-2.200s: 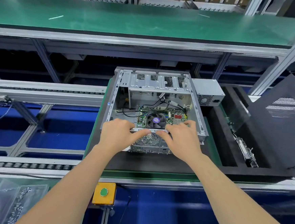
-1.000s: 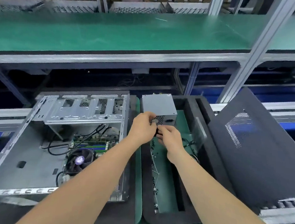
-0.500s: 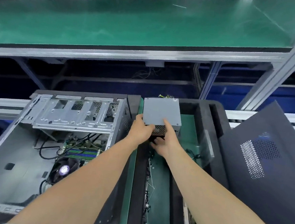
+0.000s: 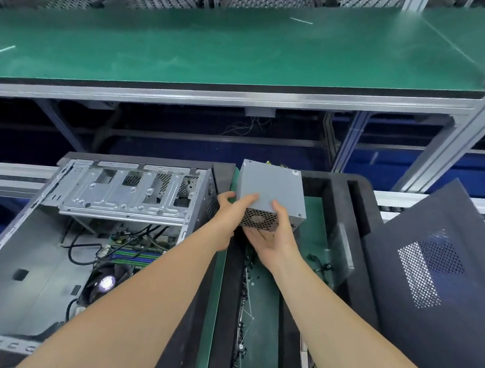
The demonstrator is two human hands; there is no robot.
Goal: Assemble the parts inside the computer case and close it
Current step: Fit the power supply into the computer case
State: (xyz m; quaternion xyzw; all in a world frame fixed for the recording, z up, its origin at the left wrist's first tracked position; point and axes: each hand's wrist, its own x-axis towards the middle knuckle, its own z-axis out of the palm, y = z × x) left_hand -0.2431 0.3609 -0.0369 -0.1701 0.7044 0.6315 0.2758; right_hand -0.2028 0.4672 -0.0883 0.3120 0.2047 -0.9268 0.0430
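- Since a second ago the power supply point(image 4: 273, 186) has risen off the black foam tray point(image 4: 361, 210), beside the open computer case point(image 4: 40, 269).
- Left hand point(image 4: 229, 211) curls its fingers round the unit's left edge; right hand point(image 4: 274, 238) cups it from below, thumb on top.
- Dark side panel point(image 4: 456, 331) leans at the right.

Matt grey metal power supply point(image 4: 271, 186) – bare steel case point(image 4: 124, 192), perforated matt black panel point(image 4: 437, 271)

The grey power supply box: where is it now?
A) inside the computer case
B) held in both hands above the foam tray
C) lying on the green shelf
B: the left hand and right hand grip the power supply box over the foam tray, outside the computer case.
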